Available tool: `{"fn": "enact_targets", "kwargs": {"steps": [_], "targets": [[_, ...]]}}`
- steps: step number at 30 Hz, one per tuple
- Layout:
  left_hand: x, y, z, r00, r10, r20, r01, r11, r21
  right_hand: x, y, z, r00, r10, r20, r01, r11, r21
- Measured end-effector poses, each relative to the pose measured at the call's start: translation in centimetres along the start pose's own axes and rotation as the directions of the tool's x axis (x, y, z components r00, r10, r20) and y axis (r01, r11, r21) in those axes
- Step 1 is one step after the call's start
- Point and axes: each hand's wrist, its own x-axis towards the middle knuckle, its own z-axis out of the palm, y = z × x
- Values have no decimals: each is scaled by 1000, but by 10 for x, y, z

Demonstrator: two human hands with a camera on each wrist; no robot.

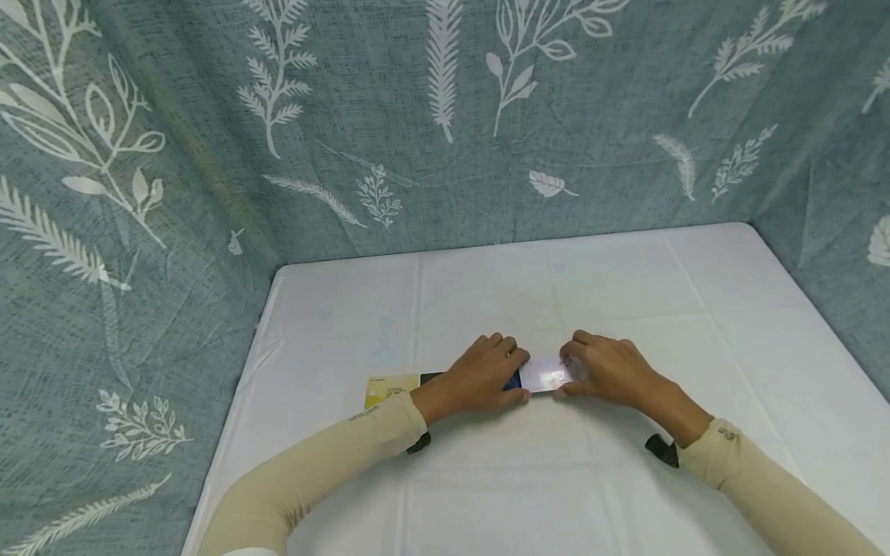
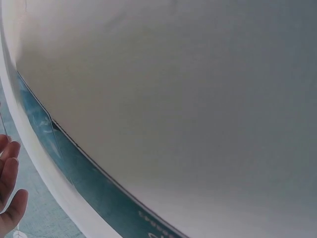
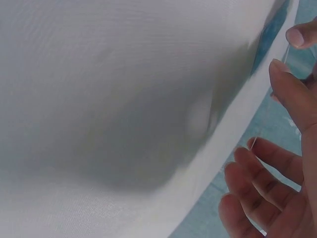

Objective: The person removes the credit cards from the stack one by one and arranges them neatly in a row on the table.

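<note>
A pale, glossy card (image 1: 542,374) lies between my two hands in the head view, at the right end of a row of cards. My right hand (image 1: 615,372) pinches its right end, thumb at the near edge and fingers at the far edge. With thumb and index finger, my left hand (image 1: 485,374) holds the card's left corners. Under that hand, a blue card (image 1: 513,381) is mostly covered. Further left are a dark card (image 1: 427,378) and a yellow card (image 1: 391,385), the latter partly behind the left forearm. The right wrist view shows right-hand fingers (image 3: 262,183) spread below the thumb.
A white cloth covers the table (image 1: 487,301). Teal leaf-patterned curtains (image 1: 389,100) enclose its back and sides. Black wrist-camera parts (image 1: 662,450) hang under the sleeves, close to the cloth. A teal card row (image 2: 99,173) crosses the left wrist view.
</note>
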Motion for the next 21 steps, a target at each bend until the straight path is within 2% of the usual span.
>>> {"fn": "enact_targets", "kwargs": {"steps": [21], "targets": [[8,3,1,1000,15,-2,-15,1000,24,-1,6,-2,1000,23,16,-22,1000,-15]]}}
